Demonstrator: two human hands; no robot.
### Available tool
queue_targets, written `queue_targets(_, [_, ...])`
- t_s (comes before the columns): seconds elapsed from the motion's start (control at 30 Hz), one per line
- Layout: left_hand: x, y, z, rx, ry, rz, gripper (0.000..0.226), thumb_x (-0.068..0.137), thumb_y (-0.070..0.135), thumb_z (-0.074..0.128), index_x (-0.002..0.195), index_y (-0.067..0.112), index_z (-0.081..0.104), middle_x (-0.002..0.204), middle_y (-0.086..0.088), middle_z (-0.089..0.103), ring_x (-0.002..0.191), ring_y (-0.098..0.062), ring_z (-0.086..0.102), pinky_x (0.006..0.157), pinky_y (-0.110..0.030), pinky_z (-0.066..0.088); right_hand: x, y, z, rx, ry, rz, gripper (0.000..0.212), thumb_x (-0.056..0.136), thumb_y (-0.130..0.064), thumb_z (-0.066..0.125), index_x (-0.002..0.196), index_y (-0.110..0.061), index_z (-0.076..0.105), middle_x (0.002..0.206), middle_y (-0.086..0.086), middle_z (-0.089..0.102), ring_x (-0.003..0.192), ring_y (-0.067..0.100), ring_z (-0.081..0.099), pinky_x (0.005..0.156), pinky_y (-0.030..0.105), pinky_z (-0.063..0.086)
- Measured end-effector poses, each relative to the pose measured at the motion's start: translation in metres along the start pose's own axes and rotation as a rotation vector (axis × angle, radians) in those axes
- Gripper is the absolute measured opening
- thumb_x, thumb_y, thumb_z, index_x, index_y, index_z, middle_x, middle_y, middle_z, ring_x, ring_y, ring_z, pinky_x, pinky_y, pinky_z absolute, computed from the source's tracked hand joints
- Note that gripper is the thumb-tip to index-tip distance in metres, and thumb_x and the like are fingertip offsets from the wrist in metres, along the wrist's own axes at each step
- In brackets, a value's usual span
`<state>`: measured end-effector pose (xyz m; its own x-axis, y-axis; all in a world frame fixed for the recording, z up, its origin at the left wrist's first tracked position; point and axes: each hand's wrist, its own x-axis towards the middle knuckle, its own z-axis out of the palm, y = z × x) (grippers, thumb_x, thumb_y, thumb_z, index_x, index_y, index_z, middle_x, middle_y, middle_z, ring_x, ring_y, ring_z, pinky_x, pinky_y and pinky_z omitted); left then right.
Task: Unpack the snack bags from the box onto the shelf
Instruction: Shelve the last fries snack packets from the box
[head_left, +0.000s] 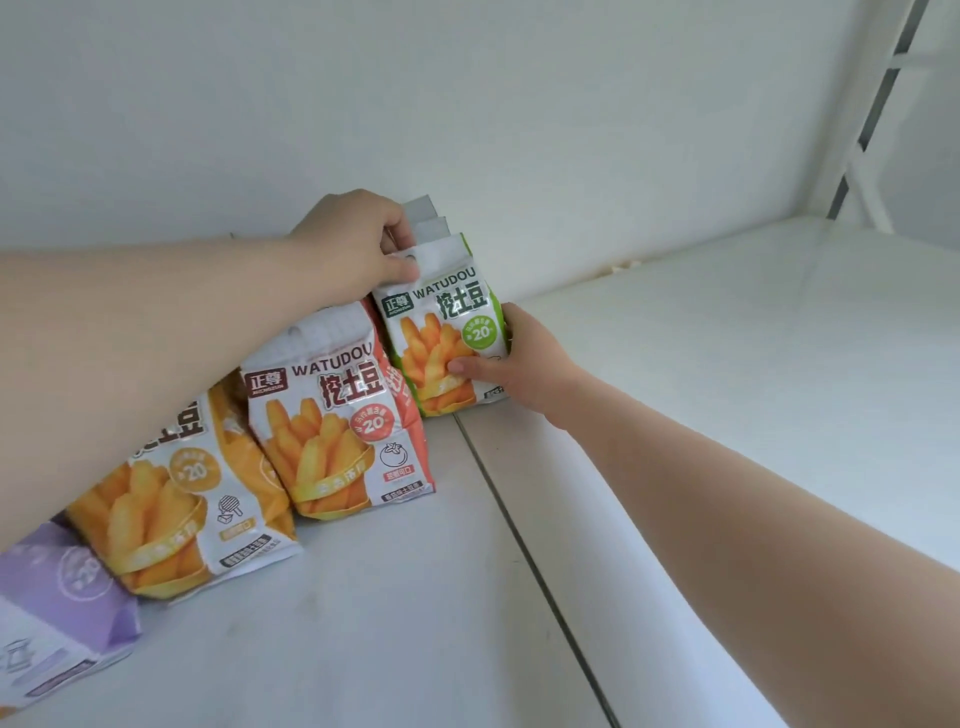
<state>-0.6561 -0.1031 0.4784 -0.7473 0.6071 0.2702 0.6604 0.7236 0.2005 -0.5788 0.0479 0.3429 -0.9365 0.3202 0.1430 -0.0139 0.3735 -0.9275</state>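
Note:
A row of snack bags stands on the white shelf (395, 597). At its right end is a green bag (441, 322) with more bag tops (428, 218) showing behind it. My left hand (353, 244) pinches the green bag's top edge. My right hand (514, 364) grips its lower right side, thumb across the front. To the left stand a red bag (332, 415), an orange bag (176, 493) and a purple bag (57, 597). The box is not in view.
The shelf runs on to the right as a second white panel (753, 389) past a dark seam (519, 535). A white back wall (467, 104) stands behind the bags. A white frame with a diagonal brace (878, 119) is at the far right.

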Motion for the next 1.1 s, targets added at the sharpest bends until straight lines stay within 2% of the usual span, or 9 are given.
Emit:
queue_targets(0.2, [0.009,-0.003,-0.005,0.053,-0.068,-0.077,0.027,0.075,0.028,0.080,0.096,0.015,0.069,0.088,0.003,0.061,0.086,-0.018,0.056,0.072,-0.026,0.037,0.005,0.001,0.002,-0.021,0.015,0.030,0.060,0.065,-0.031,0.090,0.112,-0.017,0.055,0.102,-0.001,0.069,0.094,0.018,0.067,0.088,0.047,0.055])
queue_targets(0.33, [0.013,-0.003,-0.005,-0.014,-0.035,-0.106,0.043,0.075,0.037,0.079,0.109,0.017,0.063,0.112,-0.002,0.064,0.099,-0.019,0.057,0.079,-0.029,0.042,0.001,0.003,0.002,-0.049,0.015,0.034,0.095,0.052,-0.053,0.088,0.130,-0.024,0.044,0.121,-0.001,0.059,0.108,0.015,0.062,0.093,0.044,0.053])
queue_targets(0.4, [0.013,0.001,-0.005,-0.018,-0.042,-0.087,0.063,0.082,0.047,0.069,0.133,0.016,0.050,0.136,-0.004,0.052,0.122,-0.021,0.050,0.097,-0.031,0.038,-0.003,0.001,-0.005,0.058,-0.009,0.015,0.097,0.066,-0.051,0.083,0.145,-0.027,0.033,0.141,-0.002,0.043,0.130,0.012,0.043,0.106,0.036,0.041])
queue_targets(0.5, [0.011,0.006,-0.005,0.034,-0.240,-0.071,0.088,0.090,0.058,0.047,0.154,0.014,0.006,0.162,-0.002,0.005,0.148,-0.019,0.013,0.116,-0.029,0.014,-0.001,-0.008,-0.020,0.270,-0.032,0.055,0.072,0.090,-0.060,0.054,0.152,-0.035,0.027,0.157,-0.011,0.028,0.143,0.007,0.026,0.118,0.034,0.022])
queue_targets(0.63, [0.014,0.001,-0.005,0.159,-0.410,-0.128,0.095,0.089,0.064,0.036,0.151,0.016,-0.016,0.158,0.001,-0.022,0.148,-0.016,-0.013,0.118,-0.034,-0.001,0.024,-0.019,-0.025,0.347,0.070,0.204,0.059,0.099,-0.060,0.031,0.153,-0.034,0.027,0.159,-0.017,0.025,0.147,0.009,0.022,0.122,0.035,0.013])
queue_targets(0.87, [0.017,-0.011,0.005,0.245,-0.520,-0.150,0.096,0.088,0.066,0.038,0.151,0.019,-0.017,0.157,0.002,-0.026,0.149,-0.024,-0.006,0.120,-0.039,0.005,0.043,-0.017,0.021,0.308,-0.043,0.312,0.068,0.081,-0.073,0.040,0.115,-0.023,0.070,0.108,0.006,0.074,0.101,0.029,0.069,0.099,0.047,0.051])
queue_targets(0.93, [0.018,-0.013,0.006,0.256,-0.502,-0.147,0.095,0.089,0.065,0.037,0.150,0.018,-0.018,0.157,0.001,-0.025,0.149,-0.023,-0.009,0.120,-0.040,0.003,0.050,-0.015,0.017,0.345,-0.039,0.294,0.070,0.079,-0.074,0.042,0.119,-0.024,0.069,0.116,0.007,0.072,0.107,0.028,0.068,0.102,0.047,0.049])
queue_targets(1.03, [0.019,-0.017,0.012,0.296,-0.472,-0.133,0.095,0.088,0.067,0.033,0.150,0.017,-0.019,0.157,-0.001,-0.026,0.147,-0.024,-0.016,0.120,-0.044,-0.003,0.065,-0.025,0.008,0.372,0.014,0.222,0.069,0.094,-0.066,0.035,0.149,-0.024,0.038,0.156,0.000,0.037,0.143,0.019,0.034,0.119,0.045,0.025])
queue_targets(1.1, [0.020,-0.020,0.017,0.285,-0.458,-0.124,0.094,0.089,0.067,0.032,0.150,0.017,-0.020,0.157,-0.002,-0.027,0.146,-0.024,-0.018,0.118,-0.047,-0.006,0.075,-0.032,0.007,0.320,0.048,0.233,0.072,0.093,-0.066,0.037,0.150,-0.021,0.038,0.155,0.002,0.038,0.143,0.021,0.034,0.118,0.045,0.025])
